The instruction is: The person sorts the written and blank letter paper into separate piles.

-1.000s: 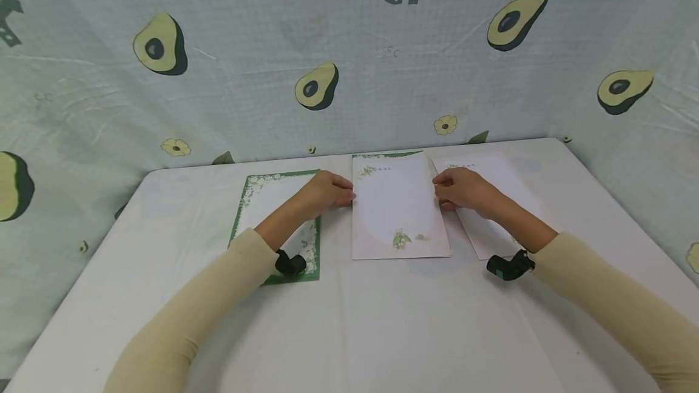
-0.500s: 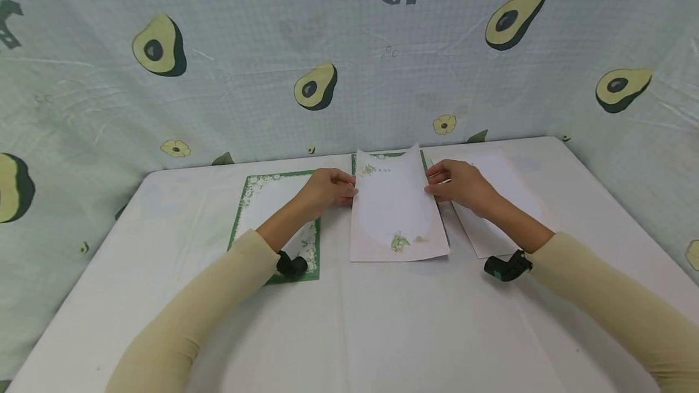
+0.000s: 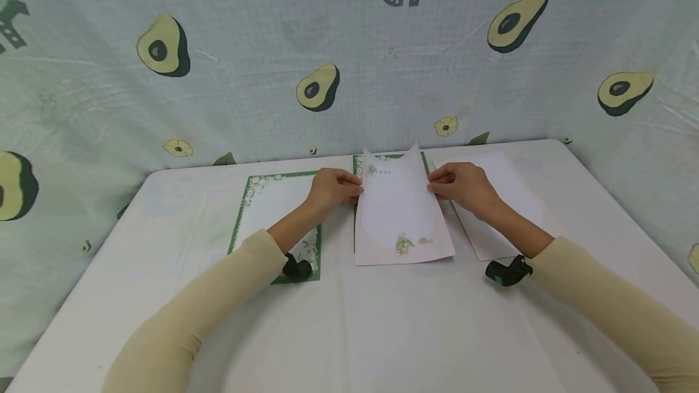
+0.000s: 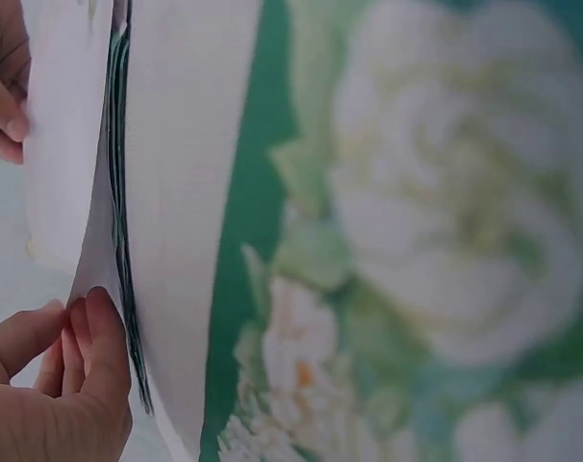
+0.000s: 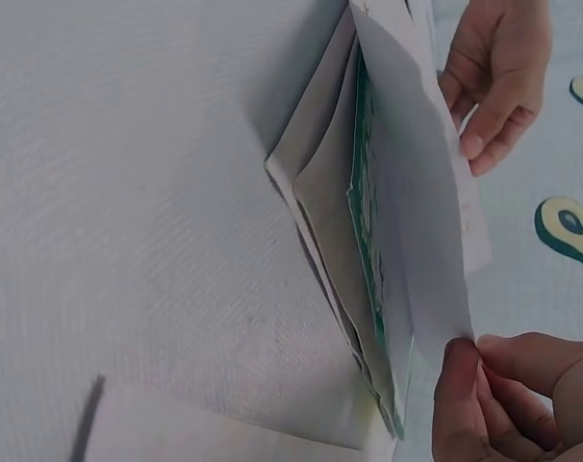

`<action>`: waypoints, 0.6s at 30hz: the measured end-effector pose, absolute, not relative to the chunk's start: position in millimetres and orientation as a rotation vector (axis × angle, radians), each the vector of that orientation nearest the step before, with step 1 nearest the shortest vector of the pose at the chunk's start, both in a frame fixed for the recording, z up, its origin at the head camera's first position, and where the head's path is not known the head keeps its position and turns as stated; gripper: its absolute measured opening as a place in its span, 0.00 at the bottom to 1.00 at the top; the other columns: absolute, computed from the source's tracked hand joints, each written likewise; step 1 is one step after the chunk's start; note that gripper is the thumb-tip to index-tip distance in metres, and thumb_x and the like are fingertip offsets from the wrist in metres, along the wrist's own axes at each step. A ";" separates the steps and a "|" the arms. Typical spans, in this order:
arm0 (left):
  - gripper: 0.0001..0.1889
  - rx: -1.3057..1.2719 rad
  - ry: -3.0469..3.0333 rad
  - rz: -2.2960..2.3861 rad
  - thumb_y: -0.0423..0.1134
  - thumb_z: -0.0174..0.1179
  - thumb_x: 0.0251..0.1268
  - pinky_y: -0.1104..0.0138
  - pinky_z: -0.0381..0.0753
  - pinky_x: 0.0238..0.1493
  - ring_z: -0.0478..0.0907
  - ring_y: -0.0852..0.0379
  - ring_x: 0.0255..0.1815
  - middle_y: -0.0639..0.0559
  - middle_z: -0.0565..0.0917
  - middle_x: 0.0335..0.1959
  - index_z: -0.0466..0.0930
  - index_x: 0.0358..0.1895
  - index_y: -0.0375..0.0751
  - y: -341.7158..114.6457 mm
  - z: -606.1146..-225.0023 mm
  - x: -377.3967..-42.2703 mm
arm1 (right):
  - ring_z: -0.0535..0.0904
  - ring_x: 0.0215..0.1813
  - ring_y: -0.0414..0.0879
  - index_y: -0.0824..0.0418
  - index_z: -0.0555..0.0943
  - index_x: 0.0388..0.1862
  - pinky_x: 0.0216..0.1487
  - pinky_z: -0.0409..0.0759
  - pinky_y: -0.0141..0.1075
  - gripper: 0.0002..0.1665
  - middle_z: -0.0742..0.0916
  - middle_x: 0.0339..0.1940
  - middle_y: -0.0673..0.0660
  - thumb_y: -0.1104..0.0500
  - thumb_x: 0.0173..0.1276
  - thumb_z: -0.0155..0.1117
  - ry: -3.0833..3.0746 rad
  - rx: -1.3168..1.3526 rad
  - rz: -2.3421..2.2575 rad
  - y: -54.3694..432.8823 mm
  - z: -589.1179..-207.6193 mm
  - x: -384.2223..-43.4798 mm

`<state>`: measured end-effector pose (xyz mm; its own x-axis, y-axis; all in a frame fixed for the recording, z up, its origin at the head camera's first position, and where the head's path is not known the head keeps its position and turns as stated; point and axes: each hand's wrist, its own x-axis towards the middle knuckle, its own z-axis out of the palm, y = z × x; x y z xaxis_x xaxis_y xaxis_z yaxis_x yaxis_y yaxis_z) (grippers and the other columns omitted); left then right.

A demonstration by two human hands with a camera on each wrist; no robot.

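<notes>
Between both hands a pale pink sheet of paper [image 3: 401,205] with a small plant print is lifted at its sides, its upper corners curling up. My left hand [image 3: 337,188] pinches its left edge between thumb and fingers, as the left wrist view shows at the paper edge [image 4: 97,231]. On the opposite edge, my right hand [image 3: 461,184] pinches the sheet the same way; in the right wrist view its raised edge [image 5: 436,241] stands off the stack. Under it lies a stack of sheets [image 5: 330,221], the top one green-bordered. The stack is mostly hidden in the head view.
A green-bordered floral sheet [image 3: 278,199] lies to the left, partly under the left forearm. Another pale sheet [image 3: 494,174] lies to the right, beneath the right forearm. All rest on a white-covered table [image 3: 382,326], with an avocado-print cloth [image 3: 246,108] hanging behind.
The pink sheet lay flat on the stack a second ago; its sides are now raised, baring the green border beneath. Since half a second ago it has shifted slightly right and toward the person.
</notes>
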<state>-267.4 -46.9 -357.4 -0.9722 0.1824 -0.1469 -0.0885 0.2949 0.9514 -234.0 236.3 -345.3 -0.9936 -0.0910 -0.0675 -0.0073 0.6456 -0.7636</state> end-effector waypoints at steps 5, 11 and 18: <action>0.09 0.073 2.373 1.684 0.27 0.68 0.65 0.64 0.90 0.43 0.89 0.48 0.40 0.39 0.88 0.43 0.86 0.47 0.28 -45.3 -359.3 -262.5 | 0.90 0.42 0.49 0.65 0.85 0.54 0.50 0.87 0.44 0.15 0.90 0.47 0.63 0.59 0.73 0.68 2.794 -0.070 -1.233 238.0 -346.6 -233.5; 0.08 0.055 2.378 1.691 0.27 0.67 0.66 0.65 0.90 0.45 0.89 0.49 0.39 0.39 0.88 0.45 0.86 0.46 0.29 -46.8 -361.5 -261.6 | 0.90 0.42 0.49 0.64 0.86 0.52 0.50 0.87 0.45 0.14 0.90 0.47 0.62 0.58 0.72 0.69 2.784 -0.064 -1.257 240.0 -345.8 -232.8; 0.08 -0.012 2.354 1.722 0.28 0.68 0.66 0.63 0.89 0.48 0.90 0.49 0.41 0.39 0.88 0.47 0.87 0.46 0.30 -46.8 -358.9 -261.0 | 0.90 0.43 0.49 0.65 0.86 0.52 0.53 0.87 0.47 0.15 0.90 0.48 0.63 0.58 0.72 0.70 2.749 -0.038 -1.332 240.8 -344.5 -232.6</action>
<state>-261.0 -46.8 -358.9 -0.9747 0.1253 -0.1850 -0.1384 0.3116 0.9401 -232.6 240.8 -344.5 -0.9959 -0.0599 -0.0671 0.0156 0.6202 -0.7843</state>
